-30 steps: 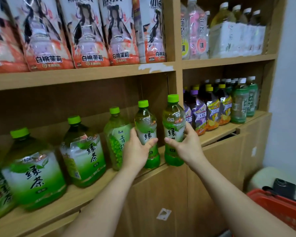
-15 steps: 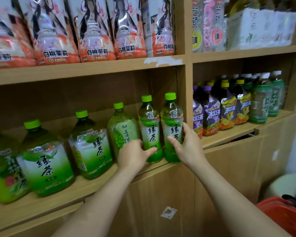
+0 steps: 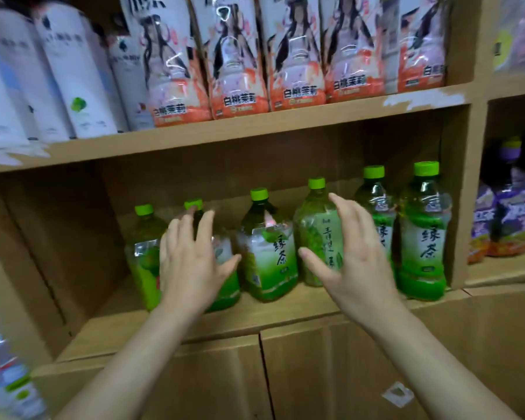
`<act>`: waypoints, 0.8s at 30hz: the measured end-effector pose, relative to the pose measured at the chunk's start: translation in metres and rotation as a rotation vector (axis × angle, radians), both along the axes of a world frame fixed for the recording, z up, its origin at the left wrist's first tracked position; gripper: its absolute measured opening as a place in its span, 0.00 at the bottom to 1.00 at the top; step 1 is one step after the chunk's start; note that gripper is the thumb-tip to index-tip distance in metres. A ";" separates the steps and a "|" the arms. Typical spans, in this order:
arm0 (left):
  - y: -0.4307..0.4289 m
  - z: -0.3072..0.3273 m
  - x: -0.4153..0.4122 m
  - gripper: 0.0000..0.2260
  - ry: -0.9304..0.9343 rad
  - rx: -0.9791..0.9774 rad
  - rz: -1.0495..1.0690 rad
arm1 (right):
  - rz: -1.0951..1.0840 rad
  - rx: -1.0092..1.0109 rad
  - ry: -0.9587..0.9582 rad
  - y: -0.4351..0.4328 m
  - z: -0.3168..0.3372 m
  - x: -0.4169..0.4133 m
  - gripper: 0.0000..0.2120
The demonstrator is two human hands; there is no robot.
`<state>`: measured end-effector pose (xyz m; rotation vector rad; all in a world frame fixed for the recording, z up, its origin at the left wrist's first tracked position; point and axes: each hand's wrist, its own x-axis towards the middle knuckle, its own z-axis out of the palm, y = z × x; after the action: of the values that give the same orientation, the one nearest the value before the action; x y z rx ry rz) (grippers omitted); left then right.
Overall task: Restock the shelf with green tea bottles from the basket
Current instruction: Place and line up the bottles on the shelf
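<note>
Neither grip's holding anything, left hand [image 3: 191, 262] and right hand [image 3: 346, 253] both spread wide just in front of the upright green tea bottles [image 3: 267, 253] on the shelf [image 3: 255, 316], one big bottle framed between them, basket out of view.

Wooden shelf board [image 3: 255, 316]: six green-capped plastic tea bottles [image 3: 267, 253] in a row behind the left hand [image 3: 191, 262] and right hand [image 3: 349, 256]; two slim bottles [image 3: 421, 234] right of the right hand.

Green-capped bottles [image 3: 421, 234] on wooden shelf [image 3: 224, 319]
</note>
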<state>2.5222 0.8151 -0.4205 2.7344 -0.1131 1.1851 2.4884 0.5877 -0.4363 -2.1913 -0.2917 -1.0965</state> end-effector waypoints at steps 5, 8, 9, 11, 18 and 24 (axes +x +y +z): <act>0.026 -0.010 0.008 0.42 0.104 0.033 -0.075 | -0.033 -0.280 0.242 0.057 0.016 0.036 0.53; 0.038 -0.009 0.008 0.41 0.157 0.029 -0.088 | -0.068 -0.434 0.332 0.073 0.019 0.056 0.53; 0.044 -0.007 0.008 0.41 0.176 0.038 -0.108 | -0.075 -0.479 0.361 0.076 0.019 0.060 0.52; 0.055 0.003 0.002 0.38 0.215 -0.075 -0.234 | -0.098 -0.519 0.381 0.080 0.021 0.062 0.47; 0.122 0.017 0.026 0.39 0.158 -0.706 -0.140 | -0.071 -0.372 0.456 0.094 0.030 0.061 0.43; 0.125 -0.010 0.032 0.45 0.228 -0.766 -0.081 | -0.156 -0.351 0.430 0.106 0.022 0.067 0.41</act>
<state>2.5546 0.9401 -0.4301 2.1271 0.2134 0.6829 2.5554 0.6937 -0.4141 -2.7327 -0.1283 -0.6576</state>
